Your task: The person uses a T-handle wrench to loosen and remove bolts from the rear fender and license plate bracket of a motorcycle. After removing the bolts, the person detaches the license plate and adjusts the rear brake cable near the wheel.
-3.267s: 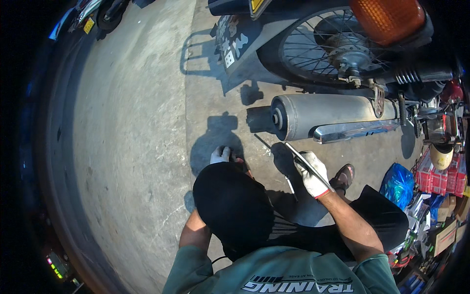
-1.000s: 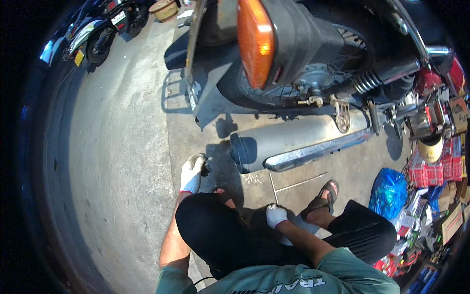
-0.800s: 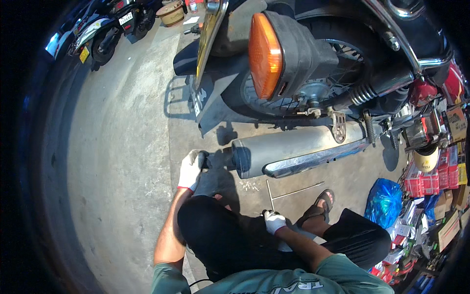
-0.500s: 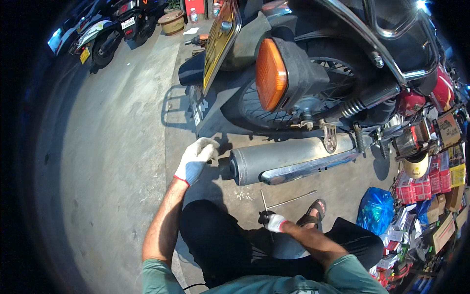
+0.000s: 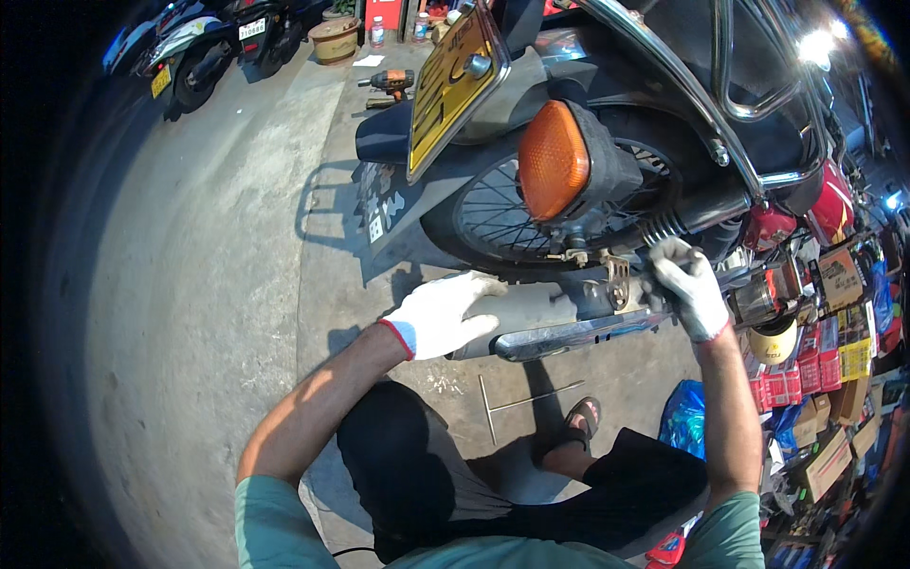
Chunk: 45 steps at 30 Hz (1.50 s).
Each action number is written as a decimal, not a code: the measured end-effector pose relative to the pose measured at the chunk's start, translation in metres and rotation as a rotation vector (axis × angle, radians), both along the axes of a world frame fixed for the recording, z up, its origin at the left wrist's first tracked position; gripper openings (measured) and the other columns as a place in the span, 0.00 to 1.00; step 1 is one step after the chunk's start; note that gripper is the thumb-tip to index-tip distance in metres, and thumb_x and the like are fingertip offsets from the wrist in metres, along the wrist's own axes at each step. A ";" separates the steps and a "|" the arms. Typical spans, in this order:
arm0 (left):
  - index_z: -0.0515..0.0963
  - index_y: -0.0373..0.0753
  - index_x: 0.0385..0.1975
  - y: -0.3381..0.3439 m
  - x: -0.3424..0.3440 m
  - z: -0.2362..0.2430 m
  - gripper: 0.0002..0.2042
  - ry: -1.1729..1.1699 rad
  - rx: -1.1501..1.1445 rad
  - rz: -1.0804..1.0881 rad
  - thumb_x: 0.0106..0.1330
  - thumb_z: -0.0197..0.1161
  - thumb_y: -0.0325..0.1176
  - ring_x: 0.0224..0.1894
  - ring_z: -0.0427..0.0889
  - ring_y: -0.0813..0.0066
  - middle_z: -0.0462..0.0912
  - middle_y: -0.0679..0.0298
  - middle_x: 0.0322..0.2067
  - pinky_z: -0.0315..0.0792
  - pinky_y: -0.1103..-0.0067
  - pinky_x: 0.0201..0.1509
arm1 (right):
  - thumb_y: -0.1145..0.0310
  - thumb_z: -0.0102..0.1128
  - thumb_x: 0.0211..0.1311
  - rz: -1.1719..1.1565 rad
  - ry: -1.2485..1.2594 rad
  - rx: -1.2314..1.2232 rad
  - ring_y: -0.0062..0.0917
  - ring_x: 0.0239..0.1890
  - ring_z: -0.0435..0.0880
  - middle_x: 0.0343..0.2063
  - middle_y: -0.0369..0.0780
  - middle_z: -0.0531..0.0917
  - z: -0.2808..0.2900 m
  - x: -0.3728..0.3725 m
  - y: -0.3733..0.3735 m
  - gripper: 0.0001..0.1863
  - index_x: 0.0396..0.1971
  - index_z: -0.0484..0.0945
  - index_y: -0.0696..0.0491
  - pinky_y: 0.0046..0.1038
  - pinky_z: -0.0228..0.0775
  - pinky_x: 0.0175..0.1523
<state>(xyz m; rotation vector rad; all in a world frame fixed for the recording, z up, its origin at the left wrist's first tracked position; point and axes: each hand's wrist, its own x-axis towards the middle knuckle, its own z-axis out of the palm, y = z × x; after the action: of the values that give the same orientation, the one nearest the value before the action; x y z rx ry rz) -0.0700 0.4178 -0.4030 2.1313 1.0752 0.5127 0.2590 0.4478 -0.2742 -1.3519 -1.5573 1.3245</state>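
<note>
The motorcycle's grey muffler point(image 5: 536, 305) runs along the near side of the spoked rear wheel point(image 5: 493, 213). Over the muffler's rear end lies my left hand point(image 5: 444, 315) in a white glove, fingers stretched out and thumb apart. My right hand point(image 5: 692, 289), gloved too, is at the front part of the muffler, beside the metal bracket point(image 5: 618, 284) and below the shock absorber spring point(image 5: 661, 228). Its fingers are curled; what they hold, if anything, is hidden. On the concrete between my knees and the muffler lies a T-handle wrench point(image 5: 536, 396).
An orange turn signal point(image 5: 553, 163) and yellow licence plate point(image 5: 457, 90) jut out above the muffler. A power tool point(image 5: 391, 81) lies on the ground behind. Boxes point(image 5: 820, 465) and a blue plastic bag point(image 5: 684, 417) crowd the right. Parked scooters point(image 5: 199, 71) stand far left.
My right hand has left the T-handle wrench and moved up to the muffler's front. My left hand has shifted right, from behind the muffler's end onto it. The view has shifted slightly.
</note>
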 end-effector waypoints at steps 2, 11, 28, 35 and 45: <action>0.69 0.38 0.58 -0.001 0.001 -0.001 0.24 -0.032 -0.016 0.001 0.67 0.54 0.45 0.59 0.72 0.55 0.73 0.50 0.56 0.66 0.66 0.64 | 0.71 0.59 0.62 -0.031 -0.161 0.222 0.15 0.32 0.77 0.28 0.35 0.80 -0.029 -0.008 0.017 0.06 0.34 0.77 0.58 0.20 0.71 0.38; 0.69 0.36 0.57 -0.002 -0.002 -0.010 0.23 -0.081 0.054 0.007 0.67 0.54 0.43 0.61 0.71 0.53 0.72 0.49 0.58 0.65 0.66 0.65 | 0.76 0.58 0.61 -0.087 -0.295 0.341 0.14 0.32 0.75 0.28 0.33 0.80 -0.112 -0.027 0.060 0.03 0.34 0.78 0.58 0.19 0.69 0.40; 0.71 0.36 0.56 0.001 -0.002 -0.014 0.23 -0.114 0.039 0.019 0.66 0.55 0.42 0.59 0.73 0.54 0.73 0.49 0.56 0.66 0.67 0.64 | 0.76 0.61 0.60 0.132 -0.493 0.281 0.19 0.36 0.79 0.33 0.37 0.83 -0.109 -0.031 0.057 0.06 0.36 0.81 0.59 0.23 0.72 0.44; 0.72 0.37 0.55 0.001 -0.002 -0.021 0.21 -0.145 0.131 0.040 0.66 0.56 0.43 0.55 0.76 0.55 0.76 0.52 0.52 0.70 0.67 0.60 | 0.68 0.65 0.55 0.283 -0.830 0.430 0.37 0.33 0.80 0.29 0.45 0.79 -0.100 -0.041 0.053 0.07 0.30 0.81 0.56 0.32 0.72 0.41; 0.71 0.37 0.56 0.001 -0.003 -0.020 0.22 -0.139 0.041 0.018 0.66 0.55 0.43 0.59 0.73 0.54 0.73 0.50 0.57 0.67 0.67 0.64 | 0.68 0.64 0.53 0.355 -1.042 0.636 0.45 0.36 0.81 0.34 0.47 0.81 -0.096 -0.046 0.036 0.08 0.32 0.81 0.53 0.41 0.73 0.42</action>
<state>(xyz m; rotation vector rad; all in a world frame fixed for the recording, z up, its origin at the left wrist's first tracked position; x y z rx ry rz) -0.0731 0.4188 -0.4229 2.0890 1.0149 0.6866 0.2128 0.4837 -0.3699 -1.4157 -2.6864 0.1070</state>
